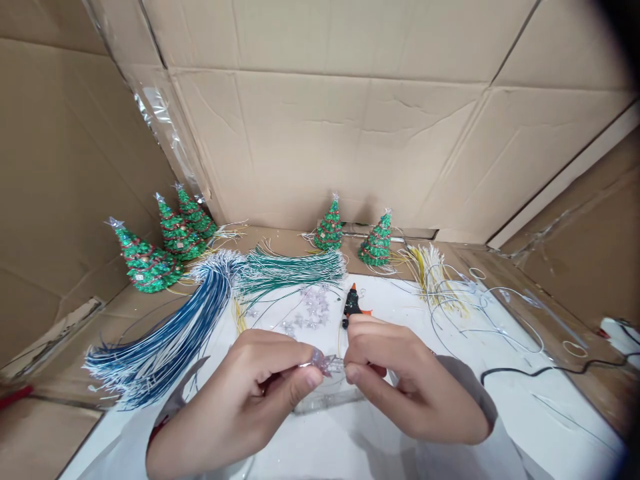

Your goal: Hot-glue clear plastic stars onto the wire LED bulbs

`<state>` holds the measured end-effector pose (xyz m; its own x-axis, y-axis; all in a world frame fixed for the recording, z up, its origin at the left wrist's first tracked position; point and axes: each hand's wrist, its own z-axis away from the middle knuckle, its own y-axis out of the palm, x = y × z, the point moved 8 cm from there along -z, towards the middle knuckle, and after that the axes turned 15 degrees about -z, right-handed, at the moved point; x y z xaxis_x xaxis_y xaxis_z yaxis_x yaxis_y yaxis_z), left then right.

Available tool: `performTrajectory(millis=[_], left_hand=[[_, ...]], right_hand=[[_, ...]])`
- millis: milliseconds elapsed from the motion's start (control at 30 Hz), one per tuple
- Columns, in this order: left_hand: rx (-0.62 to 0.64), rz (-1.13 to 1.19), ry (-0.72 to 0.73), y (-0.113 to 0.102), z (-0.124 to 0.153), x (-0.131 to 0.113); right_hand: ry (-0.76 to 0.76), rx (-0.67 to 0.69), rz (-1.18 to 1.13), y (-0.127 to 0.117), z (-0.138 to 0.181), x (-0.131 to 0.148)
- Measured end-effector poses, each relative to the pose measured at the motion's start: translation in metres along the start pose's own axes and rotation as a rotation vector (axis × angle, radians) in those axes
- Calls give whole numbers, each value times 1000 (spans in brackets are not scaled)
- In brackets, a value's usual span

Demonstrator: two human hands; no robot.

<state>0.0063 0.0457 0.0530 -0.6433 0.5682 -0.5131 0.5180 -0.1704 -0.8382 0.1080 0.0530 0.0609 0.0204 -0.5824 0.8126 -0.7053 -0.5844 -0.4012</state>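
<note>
My left hand point(250, 393) and my right hand point(405, 380) meet over the white table point(525, 427), both pinched on a small clear plastic star piece point(324, 362) held between their fingertips. My right hand also grips a black and orange glue gun point(353, 305), whose nozzle points away from me. Just beyond the hands lies a small pile of clear plastic stars point(310, 308).
A blue and white wire bundle point(165, 333) fans out left, a green wire bundle point(290, 270) lies behind, and yellow-white wires point(435, 273) sit right. Several small green Christmas trees point(150, 260) point(329, 227) point(376, 241) stand near cardboard walls point(350, 133). A black cable point(545, 370) crosses right.
</note>
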Motion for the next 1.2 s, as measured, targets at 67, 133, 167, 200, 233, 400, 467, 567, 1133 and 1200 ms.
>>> performTrajectory(millis=[67, 133, 167, 200, 233, 400, 467, 567, 1133, 1200], left_hand=[[-11, -13, 12, -3, 0, -1], [-28, -32, 37, -6, -1, -3], [-48, -46, 50, -9, -1, -3], [-78, -64, 62, -13, -1, -3], [-116, -86, 72, -16, -1, -3], [-296, -218, 105, -29, 4, -3], [-305, -253, 101, -28, 6, -3], [-274, -286, 77, -23, 8, -2], [-367, -345, 154, -21, 17, -16], [-378, -350, 155, -22, 18, -16]], right_hand=[[2, -4, 2, 0, 0, -1], [9, -8, -8, 0, 0, -2], [18, -16, -15, -1, 1, -2], [30, -29, -22, -1, 1, -3], [43, -47, -28, -3, 2, -4], [76, -160, -28, -12, 6, -5], [67, -203, 13, -15, 7, -3], [51, -233, 107, -16, 7, 0], [-99, -285, 166, -6, 7, 15], [-118, -302, 164, -6, 7, 17]])
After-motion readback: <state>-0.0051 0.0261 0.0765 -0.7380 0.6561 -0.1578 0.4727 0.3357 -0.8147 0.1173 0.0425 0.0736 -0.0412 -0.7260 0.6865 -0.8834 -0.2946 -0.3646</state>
